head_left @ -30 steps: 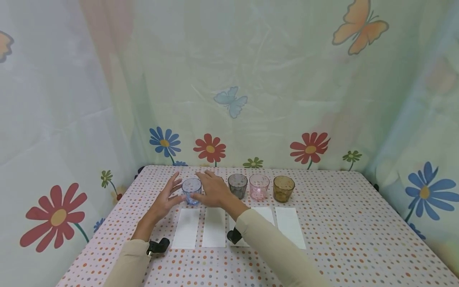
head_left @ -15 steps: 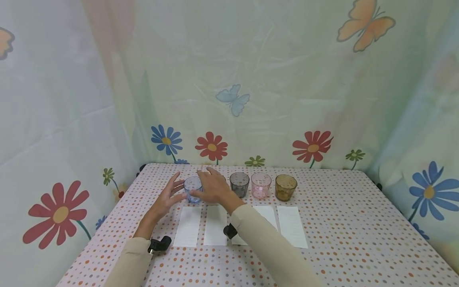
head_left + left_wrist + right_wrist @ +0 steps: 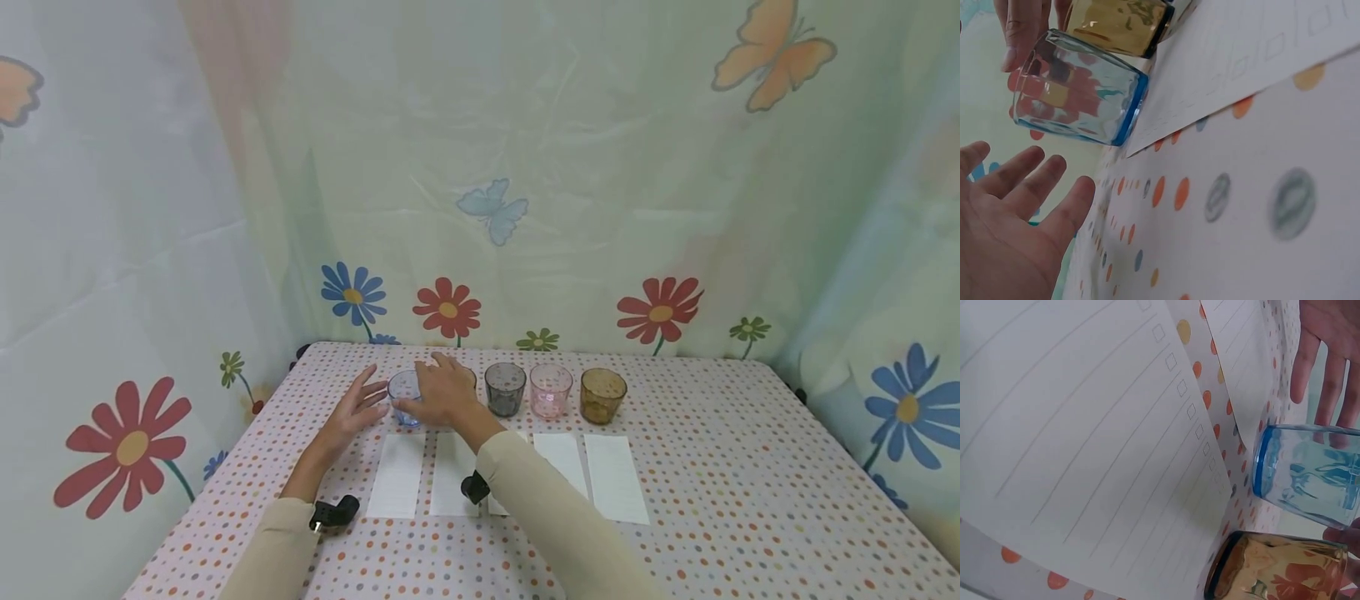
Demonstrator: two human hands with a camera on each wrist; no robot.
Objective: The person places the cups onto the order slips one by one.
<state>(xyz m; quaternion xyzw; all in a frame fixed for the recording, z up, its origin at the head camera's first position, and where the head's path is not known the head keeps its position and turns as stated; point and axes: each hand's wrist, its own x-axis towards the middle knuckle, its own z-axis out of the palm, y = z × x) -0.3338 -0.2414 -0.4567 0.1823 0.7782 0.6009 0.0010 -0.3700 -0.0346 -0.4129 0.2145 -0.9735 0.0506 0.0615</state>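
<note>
A clear blue glass (image 3: pixel 405 388) stands upright at the left end of a row of tinted glasses. To its left my left hand (image 3: pixel 354 412) is spread, palm towards the glass; in the left wrist view a gap shows between its fingers (image 3: pixel 1069 209) and the blue glass (image 3: pixel 1079 90). From the right my right hand (image 3: pixel 444 392) reaches over, fingers extended, thumb across the front of the blue glass. An amber glass (image 3: pixel 1279 565) beside the blue one is mostly hidden behind that hand in the head view. Whether the right fingertips touch either glass, I cannot tell.
Right of the hands stand a grey glass (image 3: pixel 505 390), a pink glass (image 3: pixel 550 392) and a brown glass (image 3: pixel 602 396). Several white lined paper slips (image 3: pixel 396 479) lie in front of the row on the dotted tablecloth (image 3: pixel 720 483). A printed curtain (image 3: pixel 585 167) surrounds the table.
My right hand has edged slightly left, covering more of the blue glass. The left hand stays nearly in place beside it. The head view has shifted a little.
</note>
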